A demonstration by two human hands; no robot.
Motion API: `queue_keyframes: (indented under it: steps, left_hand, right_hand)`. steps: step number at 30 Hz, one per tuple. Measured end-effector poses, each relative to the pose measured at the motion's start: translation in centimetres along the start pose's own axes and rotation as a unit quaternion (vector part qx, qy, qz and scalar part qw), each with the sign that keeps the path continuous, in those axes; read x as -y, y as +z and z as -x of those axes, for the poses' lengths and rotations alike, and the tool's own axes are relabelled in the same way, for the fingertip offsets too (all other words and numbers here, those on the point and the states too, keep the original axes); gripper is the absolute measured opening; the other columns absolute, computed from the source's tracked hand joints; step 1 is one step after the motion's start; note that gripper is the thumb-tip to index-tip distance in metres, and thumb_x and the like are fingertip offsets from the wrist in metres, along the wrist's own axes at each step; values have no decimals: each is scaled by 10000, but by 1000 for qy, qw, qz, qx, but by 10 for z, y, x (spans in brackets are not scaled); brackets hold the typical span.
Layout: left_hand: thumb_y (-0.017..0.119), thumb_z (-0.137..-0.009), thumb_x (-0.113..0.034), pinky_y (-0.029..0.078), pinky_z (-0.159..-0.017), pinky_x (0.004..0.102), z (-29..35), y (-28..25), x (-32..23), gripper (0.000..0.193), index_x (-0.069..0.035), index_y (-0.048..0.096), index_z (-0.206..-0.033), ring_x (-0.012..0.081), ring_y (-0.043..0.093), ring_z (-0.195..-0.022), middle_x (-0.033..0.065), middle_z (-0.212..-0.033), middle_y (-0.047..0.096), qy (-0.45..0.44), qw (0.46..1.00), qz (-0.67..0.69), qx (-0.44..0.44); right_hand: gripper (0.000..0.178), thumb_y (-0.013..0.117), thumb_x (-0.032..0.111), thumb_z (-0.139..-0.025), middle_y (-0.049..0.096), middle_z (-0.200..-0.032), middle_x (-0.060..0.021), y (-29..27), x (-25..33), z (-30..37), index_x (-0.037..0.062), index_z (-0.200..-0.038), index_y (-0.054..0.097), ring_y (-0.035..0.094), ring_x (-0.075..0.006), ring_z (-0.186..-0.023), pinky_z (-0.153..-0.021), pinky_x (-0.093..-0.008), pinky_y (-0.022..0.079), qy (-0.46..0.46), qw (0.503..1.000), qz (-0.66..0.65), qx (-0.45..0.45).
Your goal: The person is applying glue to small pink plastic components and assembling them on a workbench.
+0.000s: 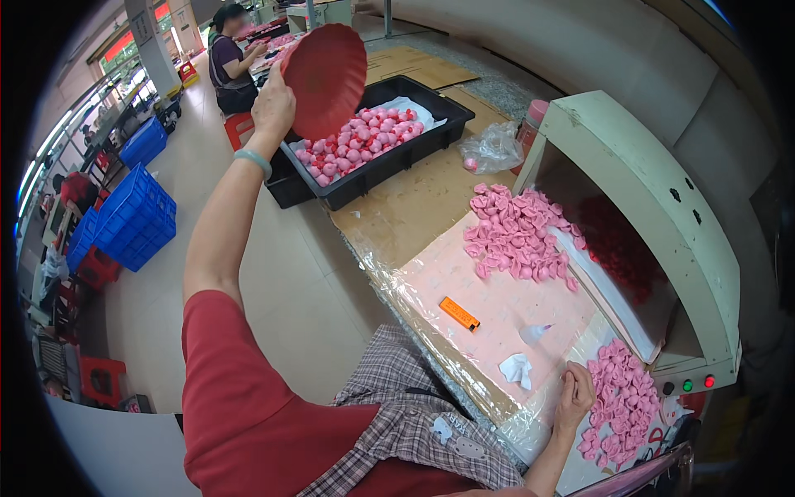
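Note:
My left hand (pixel 276 106) is raised at the far left, closed on the rim of a red round basin (pixel 329 79) with a fluted edge. The basin is tipped on its side over a black tray (pixel 389 170), which holds many small pink and red balls (pixel 360 141) on a white liner. On the worktable, my right hand (pixel 575 396) rests with its fingers curled and nothing visible in them. Close to its right lies a pile of pink petal-like pieces (pixel 619 402). A crumpled white tissue (pixel 517 370) and a small white nozzle bottle (pixel 534 333) are to its left.
An orange lighter (pixel 459 313) and another heap of pink pieces (pixel 522 232) lie on the pink sheet. At right stands a pale green arched machine (pixel 654 182) with buttons. Behind are a plastic bag (pixel 491 147) and blue crates (pixel 137 215). A seated person (pixel 228 62) works beyond.

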State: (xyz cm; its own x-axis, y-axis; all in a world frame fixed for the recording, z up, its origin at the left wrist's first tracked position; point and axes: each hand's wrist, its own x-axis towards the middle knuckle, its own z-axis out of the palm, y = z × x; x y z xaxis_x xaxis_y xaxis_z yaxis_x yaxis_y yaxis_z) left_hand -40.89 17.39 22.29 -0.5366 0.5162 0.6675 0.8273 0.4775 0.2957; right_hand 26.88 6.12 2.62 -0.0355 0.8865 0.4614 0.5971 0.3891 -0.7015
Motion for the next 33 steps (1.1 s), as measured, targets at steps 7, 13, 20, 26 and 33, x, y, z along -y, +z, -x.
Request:
queue_keyframes:
  steps: [7,13,20,26,33]
  left_hand:
    - [451,-794,-61,496,-856,283,126,-2,-35,631,-20,393,-1422,151,588,-1029,89,-1165,611,-89,804,539,234]
    - [464,-784,-60,488,-534,182,226,13,-42,613,-74,389,-1393,103,618,-817,55,-1152,560,-228,759,494,356]
    - [534,-927,-217,565,-757,306,259,65,3,480,-20,434,-1353,177,626,-1020,115,-1224,571,-211,776,482,348]
    - [614,-934,-237,378,-1073,364,270,53,-21,646,30,323,-1446,300,444,-1308,207,-1397,451,-58,922,300,236]
    - [648,-810,-35,338,-1080,461,265,-23,-121,457,-31,551,-1256,379,380,-1309,178,-1394,435,271,917,264,125]
  right_hand:
    - [152,566,-68,-876,669,-940,-130,-5,-15,2,-52,-986,669,628,-174,-761,-681,-277,509,-12,999,45,0]
    - [158,574,-90,-862,671,-937,-128,0,-3,-10,-56,-984,668,638,-178,-763,-685,-271,516,-20,1000,13,-3]
    - [158,578,-89,-863,669,-951,-126,2,6,-10,-49,-986,670,638,-169,-774,-683,-268,522,-45,999,-12,-1]
    - [144,576,-77,-878,667,-961,-122,-3,-1,-3,-52,-987,668,637,-161,-769,-678,-264,525,-32,999,5,13]
    - [143,602,-46,-870,670,-969,-127,-10,-6,-8,-57,-997,668,644,-177,-782,-706,-275,516,21,999,24,22]
